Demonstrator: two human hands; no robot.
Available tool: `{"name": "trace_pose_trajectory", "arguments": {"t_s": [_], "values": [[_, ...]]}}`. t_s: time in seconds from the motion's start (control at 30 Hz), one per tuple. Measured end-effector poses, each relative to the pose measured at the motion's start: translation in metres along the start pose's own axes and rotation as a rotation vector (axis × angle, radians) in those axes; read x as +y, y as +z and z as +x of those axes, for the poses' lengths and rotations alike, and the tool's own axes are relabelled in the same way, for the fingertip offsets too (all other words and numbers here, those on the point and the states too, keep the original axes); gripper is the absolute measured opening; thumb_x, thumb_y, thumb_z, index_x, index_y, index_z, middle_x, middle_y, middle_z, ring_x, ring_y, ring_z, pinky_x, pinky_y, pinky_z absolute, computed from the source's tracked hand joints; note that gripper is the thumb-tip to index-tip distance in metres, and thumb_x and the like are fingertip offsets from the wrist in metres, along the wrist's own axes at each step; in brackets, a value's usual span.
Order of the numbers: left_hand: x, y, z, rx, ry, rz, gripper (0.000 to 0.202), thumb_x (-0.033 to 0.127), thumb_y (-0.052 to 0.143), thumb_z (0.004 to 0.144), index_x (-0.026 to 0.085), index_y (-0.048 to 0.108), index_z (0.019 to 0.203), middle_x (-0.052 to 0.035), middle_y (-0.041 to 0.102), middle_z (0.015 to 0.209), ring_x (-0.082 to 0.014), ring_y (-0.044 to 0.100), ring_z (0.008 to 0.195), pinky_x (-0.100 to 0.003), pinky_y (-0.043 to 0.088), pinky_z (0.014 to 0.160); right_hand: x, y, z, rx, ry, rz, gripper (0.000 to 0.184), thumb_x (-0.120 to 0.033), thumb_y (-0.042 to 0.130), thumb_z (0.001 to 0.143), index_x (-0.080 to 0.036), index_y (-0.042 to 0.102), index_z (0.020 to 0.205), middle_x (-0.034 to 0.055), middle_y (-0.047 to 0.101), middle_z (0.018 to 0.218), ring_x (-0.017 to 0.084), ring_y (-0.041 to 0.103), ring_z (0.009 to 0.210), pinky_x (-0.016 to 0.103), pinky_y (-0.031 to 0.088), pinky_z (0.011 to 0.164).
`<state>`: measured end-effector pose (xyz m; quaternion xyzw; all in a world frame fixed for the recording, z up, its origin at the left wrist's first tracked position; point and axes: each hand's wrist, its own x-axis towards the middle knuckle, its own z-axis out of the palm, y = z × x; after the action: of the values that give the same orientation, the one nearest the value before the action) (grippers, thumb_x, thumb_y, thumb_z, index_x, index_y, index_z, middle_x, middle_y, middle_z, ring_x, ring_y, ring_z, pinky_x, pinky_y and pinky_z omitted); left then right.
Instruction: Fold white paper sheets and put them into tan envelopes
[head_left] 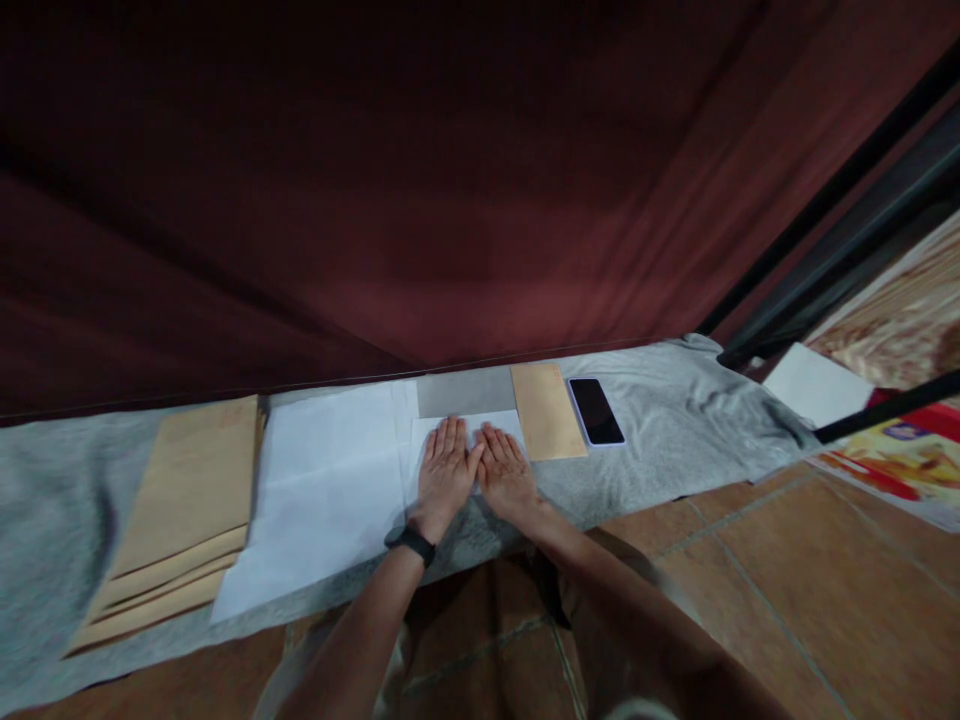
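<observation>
My left hand [446, 468] lies flat, fingers stretched out, on a white sheet of paper [418, 440]; a dark watch [410, 543] is on that wrist. Beside it my right hand [504, 470] presses flat on the same sheet, the two thumbs close together. Behind the sheet is a grey rectangular piece [463, 392]. A single brown envelope [551, 410] lies just right of the sheet. To the left are large white sheets [326, 480], partly overlapping. Whatever is under my palms is hidden.
Several large brown envelopes [187, 480] are stacked at the left. A phone [596, 411] lies right of the small envelope. All rest on a grey cloth [675, 420] before a dark red curtain [480, 250]. Dark bars [885, 408] and a colourful printed box [900, 455] stand at the right.
</observation>
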<state>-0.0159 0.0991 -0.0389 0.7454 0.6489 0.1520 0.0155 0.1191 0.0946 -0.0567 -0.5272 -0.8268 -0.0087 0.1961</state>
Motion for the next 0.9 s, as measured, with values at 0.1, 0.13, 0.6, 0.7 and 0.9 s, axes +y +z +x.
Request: {"name": "trace_pose_trajectory", "arguments": {"t_s": [0.1, 0.13, 0.6, 0.7, 0.9], "values": [[-0.007, 0.002, -0.003, 0.024, -0.042, 0.013, 0.066, 0.041, 0.022, 0.103, -0.001, 0.032, 0.153, -0.0214, 0.031, 0.162, -0.0277, 0.020, 0.154, -0.046, 0.020, 0.126, 0.003, 0.000, -0.002, 0.013, 0.018, 0.005, 0.051, -0.030, 0.036, 0.106, -0.007, 0.042, 0.151, 0.0154, 0.040, 0.159, 0.025, 0.033, 0.150, 0.044, 0.027, 0.123], [-0.009, 0.003, -0.004, 0.027, -0.057, 0.015, 0.066, 0.041, 0.022, 0.103, -0.002, 0.031, 0.153, -0.0222, 0.030, 0.162, -0.0282, 0.020, 0.154, -0.047, 0.020, 0.126, 0.004, -0.001, -0.003, 0.014, 0.025, 0.005, 0.053, -0.032, 0.036, 0.106, -0.006, 0.040, 0.152, 0.0162, 0.040, 0.158, 0.025, 0.033, 0.150, 0.044, 0.028, 0.122], [-0.015, 0.001, -0.014, 0.026, -0.269, 0.035, 0.068, 0.040, 0.031, 0.101, -0.002, 0.027, 0.154, -0.0262, 0.025, 0.163, -0.0316, 0.018, 0.154, -0.051, 0.019, 0.125, 0.018, -0.010, -0.026, 0.044, 0.080, -0.044, 0.061, -0.039, 0.040, 0.105, -0.004, 0.035, 0.154, 0.0207, 0.038, 0.158, 0.029, 0.034, 0.149, 0.049, 0.028, 0.122], [-0.019, 0.002, -0.015, 0.034, -0.271, 0.036, 0.068, 0.039, 0.032, 0.100, -0.004, 0.030, 0.153, -0.0267, 0.027, 0.162, -0.0320, 0.019, 0.154, -0.051, 0.019, 0.125, 0.021, -0.017, -0.030, 0.015, 0.117, -0.058, 0.060, -0.038, 0.041, 0.104, -0.002, 0.039, 0.152, 0.0219, 0.039, 0.157, 0.031, 0.034, 0.149, 0.050, 0.026, 0.122], [-0.012, -0.004, -0.015, 0.100, -0.231, 0.000, 0.065, 0.034, 0.030, 0.100, -0.003, 0.029, 0.153, -0.0261, 0.027, 0.162, -0.0330, 0.018, 0.154, -0.055, 0.019, 0.125, 0.022, -0.030, -0.013, -0.060, 0.151, 0.017, 0.056, -0.034, 0.031, 0.106, -0.005, 0.040, 0.152, 0.0186, 0.040, 0.157, 0.030, 0.035, 0.149, 0.051, 0.026, 0.122]]}}
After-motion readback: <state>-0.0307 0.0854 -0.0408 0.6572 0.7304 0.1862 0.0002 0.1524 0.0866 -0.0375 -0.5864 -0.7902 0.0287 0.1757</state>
